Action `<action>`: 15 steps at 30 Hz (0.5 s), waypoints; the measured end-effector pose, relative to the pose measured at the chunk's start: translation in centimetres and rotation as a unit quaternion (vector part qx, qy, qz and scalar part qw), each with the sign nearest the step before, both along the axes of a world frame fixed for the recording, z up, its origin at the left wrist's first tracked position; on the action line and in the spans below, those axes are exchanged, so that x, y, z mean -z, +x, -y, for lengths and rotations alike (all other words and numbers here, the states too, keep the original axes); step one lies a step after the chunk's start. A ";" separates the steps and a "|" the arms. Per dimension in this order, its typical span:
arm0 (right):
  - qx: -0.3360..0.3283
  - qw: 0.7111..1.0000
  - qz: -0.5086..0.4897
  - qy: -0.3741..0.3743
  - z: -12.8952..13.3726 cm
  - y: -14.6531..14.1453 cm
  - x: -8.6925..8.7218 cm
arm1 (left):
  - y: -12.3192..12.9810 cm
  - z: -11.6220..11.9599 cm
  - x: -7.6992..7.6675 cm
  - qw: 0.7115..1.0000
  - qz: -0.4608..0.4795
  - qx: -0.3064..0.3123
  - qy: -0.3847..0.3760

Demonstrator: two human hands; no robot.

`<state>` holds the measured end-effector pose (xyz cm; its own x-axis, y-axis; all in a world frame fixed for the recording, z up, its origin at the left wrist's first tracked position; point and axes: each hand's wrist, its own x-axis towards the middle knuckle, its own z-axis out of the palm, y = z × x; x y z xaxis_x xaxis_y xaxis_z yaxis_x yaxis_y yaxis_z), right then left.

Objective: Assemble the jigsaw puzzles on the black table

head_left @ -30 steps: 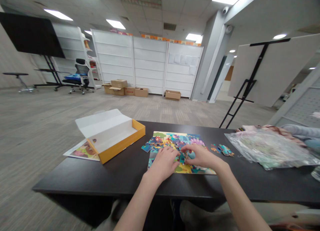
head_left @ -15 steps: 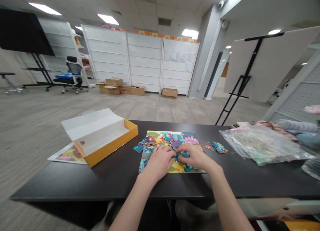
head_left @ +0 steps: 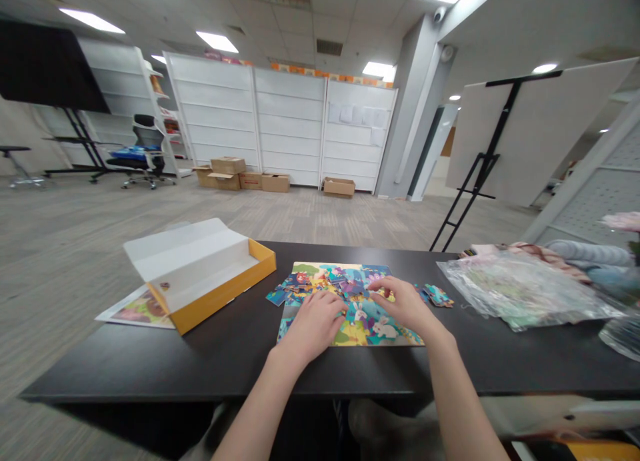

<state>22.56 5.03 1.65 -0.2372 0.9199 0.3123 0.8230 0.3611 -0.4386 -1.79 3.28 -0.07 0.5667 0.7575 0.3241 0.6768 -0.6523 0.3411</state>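
A colourful jigsaw puzzle lies flat on the black table, with white rabbits showing at its lower right. My left hand rests over the puzzle's left-middle part, palm down, fingers spread a little, holding nothing visible. My right hand hovers over the right side, fingers curved and apart, with nothing seen between them. Loose pieces lie piled at the puzzle's upper left and across its upper middle. Another small group of pieces sits to the right, beyond my right hand.
An open yellow box stands at the left, partly over a printed sheet. Clear plastic bags lie at the right. The black table's front edge runs before me; a board on a stand rises beyond.
My right hand has moved right and slightly up, its fingers parting and uncovering the rabbits on the puzzle. My left hand has barely moved.
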 end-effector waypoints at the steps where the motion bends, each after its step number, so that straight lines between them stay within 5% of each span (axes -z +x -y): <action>1: 0.022 1.000 0.002 0.010 -0.1 0.3 -0.1 | -0.2 -0.1 -0.1 1.000 0.004 -0.005 -0.002; 9: 0.088 0.994 0.057 -0.043 -1.2 -1.7 0.4 | -2.9 -0.7 -0.6 0.993 0.007 -0.117 0.007; 15: 0.085 0.993 0.061 -0.053 -1.9 -4.0 -0.8 | -5.1 -0.7 -1.2 0.971 0.009 -0.239 0.014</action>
<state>18.53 6.97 2.44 -0.1051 0.9761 0.1903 0.9175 0.1690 -0.3600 -6.84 4.03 1.15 0.1462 0.9234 0.3548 0.8987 -0.2739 0.3426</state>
